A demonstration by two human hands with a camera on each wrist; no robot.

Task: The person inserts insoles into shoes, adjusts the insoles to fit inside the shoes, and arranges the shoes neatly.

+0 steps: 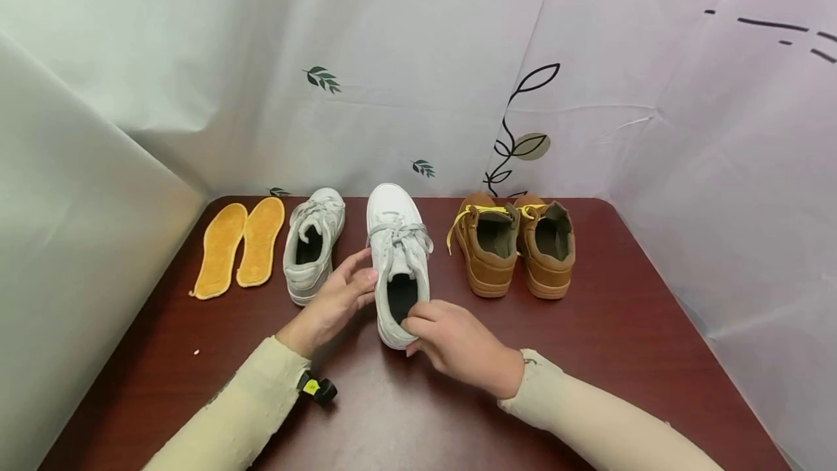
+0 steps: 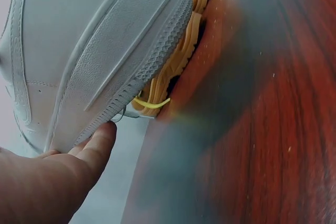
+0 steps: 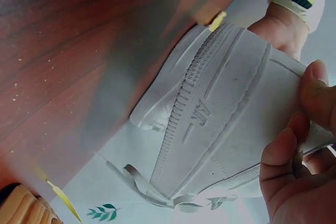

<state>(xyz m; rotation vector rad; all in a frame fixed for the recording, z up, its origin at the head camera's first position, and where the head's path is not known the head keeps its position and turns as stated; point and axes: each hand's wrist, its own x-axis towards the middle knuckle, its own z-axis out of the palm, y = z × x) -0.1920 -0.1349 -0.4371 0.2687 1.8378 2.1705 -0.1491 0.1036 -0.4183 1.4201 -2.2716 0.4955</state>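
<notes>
A white sneaker (image 1: 395,253) with its laces tied is held off the table, toe pointing away from me. My right hand (image 1: 451,336) pinches its heel collar, with fingers at the opening; the right wrist view shows the thumb and fingers (image 3: 280,156) on that rim. On the shoe's other side, my left hand (image 1: 336,304) touches the side with fingers extended. Those fingers (image 2: 100,142) meet the sole's edge in the left wrist view. The inside of the shoe is dark. Its matching white sneaker (image 1: 314,246) stands to the left on the table.
Two orange-yellow insoles (image 1: 222,249) lie side by side at the table's left back. A pair of brown shoes (image 1: 489,256) with yellow laces stands at the right back. White patterned fabric (image 1: 418,78) hangs behind the dark red table (image 1: 615,355). A small white scrap (image 1: 196,352) lies at left.
</notes>
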